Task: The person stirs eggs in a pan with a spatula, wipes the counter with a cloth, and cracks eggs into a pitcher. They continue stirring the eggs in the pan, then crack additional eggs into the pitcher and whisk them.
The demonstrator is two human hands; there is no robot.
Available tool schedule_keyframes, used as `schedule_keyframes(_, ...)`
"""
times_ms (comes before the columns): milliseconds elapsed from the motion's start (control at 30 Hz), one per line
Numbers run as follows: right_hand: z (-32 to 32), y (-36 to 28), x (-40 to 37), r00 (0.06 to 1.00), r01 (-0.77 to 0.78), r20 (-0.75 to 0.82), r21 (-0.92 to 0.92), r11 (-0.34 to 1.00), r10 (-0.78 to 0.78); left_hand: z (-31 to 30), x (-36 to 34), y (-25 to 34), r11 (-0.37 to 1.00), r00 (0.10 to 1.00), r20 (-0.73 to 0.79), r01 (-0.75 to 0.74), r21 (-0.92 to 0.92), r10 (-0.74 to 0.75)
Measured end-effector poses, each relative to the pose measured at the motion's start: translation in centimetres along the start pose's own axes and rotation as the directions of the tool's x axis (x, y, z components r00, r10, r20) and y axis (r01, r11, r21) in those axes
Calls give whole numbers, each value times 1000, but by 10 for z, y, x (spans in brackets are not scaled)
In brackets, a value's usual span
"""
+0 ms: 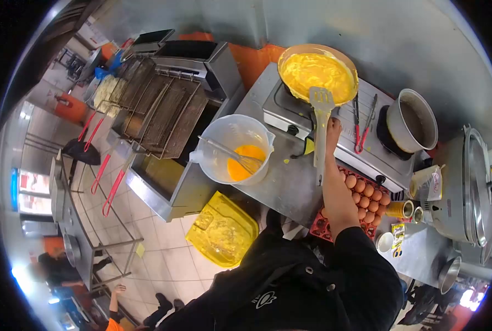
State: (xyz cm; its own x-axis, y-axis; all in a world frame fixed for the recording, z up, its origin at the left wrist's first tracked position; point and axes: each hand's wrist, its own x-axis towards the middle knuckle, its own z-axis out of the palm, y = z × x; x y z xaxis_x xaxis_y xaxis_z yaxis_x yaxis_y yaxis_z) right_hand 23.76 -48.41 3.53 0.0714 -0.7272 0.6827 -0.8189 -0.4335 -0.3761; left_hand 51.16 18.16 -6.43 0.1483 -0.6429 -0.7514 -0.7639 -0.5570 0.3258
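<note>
Gripping spatula (321, 110) with right hand (334, 130) at pan's (342, 55) near rim, showing no left hand, possibly risking egg (315, 67) spilling there through rough scraping.

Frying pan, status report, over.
Right hand holding slotted spatula over near rim of frying pan; left hand out of view. Yellow egg layer spread across pan. Red-handled tongs lying close by.

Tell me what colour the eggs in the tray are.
The eggs are brown, seen best in the head view.
</note>
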Motion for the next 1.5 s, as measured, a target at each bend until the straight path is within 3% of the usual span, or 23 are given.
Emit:
schedule_keyframes(167, -18, -44, 20, 983, -38, 177, -33, 999, 43, 23, -18, 1, 998, 999, -10, 42, -56, -43)
schedule_keyframes(300, 14, -50, 21, 996, 41, 81, -171, 984, -27, 36, -38, 12, 995, 998, -9, 62, -76, -63)
schedule_keyframes(400, -22, -69, 22, 911, 225, 313, 171, 959, -270, 38, -42, 15, 994, 997, -10, 71, -86, -72)
schedule_keyframes(500, -37, -60, -18, 761, 119, 475, 567, 815, -442, 39, -36, 18, 992, 997, -18, 74, -100, -76)
schedule_keyframes(567, -67, -58, -33, 818, 38, 464, 549, 835, -342, 34, -36, 22, 992, 997, -18, 66, -110, -68)
schedule_keyframes(633, -94, -54, -40, 670, -669, 678, 376, 641, 303, 39, -36, 21, 992, 998, -9, 58, -110, -59)
schedule_keyframes(667, -112, -62, -33, 668, -692, 625, 324, 644, 403, 38, -31, 21, 992, 998, -12, 52, -116, -54)
schedule_keyframes(700, -103, -58, -45, 660, -696, 630, 309, 648, 409, 40, -23, 21, 991, 998, -19, 50, -124, -53)
schedule_keyframes(767, -73, -48, -69, 972, -91, 213, -64, 994, 102, 47, -20, 11, 991, 999, -20, 25, -131, -28)
schedule_keyframes(800, -84, -77, -66, 787, -597, 362, 243, 765, 500, 47, -12, 14, 990, 999, -23, 18, -141, -21)
schedule_keyframes(833, -70, -78, -78, 788, -594, 365, 240, 768, 496, 47, -8, 16, 989, 1000, -31, -2, -148, -2)
schedule_keyframes(900, -24, -74, -111, 916, -194, 341, -79, 978, 209, 58, -4, 1, 990, 996, -64, -74, -121, 67)
schedule_keyframes(1000, -6, -69, -107, 906, -225, 383, 78, 971, 180, 64, -3, -9, 981, 984, -124, -147, -128, 131)
schedule_keyframes(1033, -5, -69, -106, 889, -262, 412, 101, 960, 200, 67, -12, -10, 827, 995, -63, 32, -561, -81)
schedule_keyframes(1100, 9, -65, -104, 899, -221, 417, 164, 961, 135, 69, -24, -2, -6, 911, 267, 280, -960, -315)
schedule_keyframes(1233, 0, -77, -121, 812, -145, 570, 401, 904, -122, 107, -51, 21, 210, 910, 142, 237, -949, -389)
schedule_keyframes(1300, -7, -89, -142, 767, -72, 588, 479, 875, -259, 136, -58, 21, -120, 859, 339, 317, -941, -385)
schedule_keyframes(1333, -15, -93, -153, 710, -235, 693, 395, 888, -120, 155, -58, 18, -199, 880, 347, 295, -934, -323)
schedule_keyframes(1367, -18, -91, -168, 617, -379, 787, 316, 870, -17, 148, -66, 40, -109, 893, 244, 218, -970, -379)
schedule_keyframes(1400, -18, -91, -172, 795, -138, 554, 563, 815, -248, 190, -45, 10, 153, 966, -116, -82, -985, -229)
schedule_keyframes(1433, -11, -89, -180, 741, -193, 637, 505, 841, -212, 118, -69, 72, 69, 874, 119, 171, -983, -471)
schedule_keyframes(1467, -47, -124, -159, 345, -828, 936, 269, 492, 69, 100, -69, 84, 25, 856, 76, 103, -994, -511)
schedule_keyframes(1500, -13, -102, -179, 741, -148, 618, 532, 834, -263, 70, -83, 96, -33, 881, 3, -14, -999, -472)
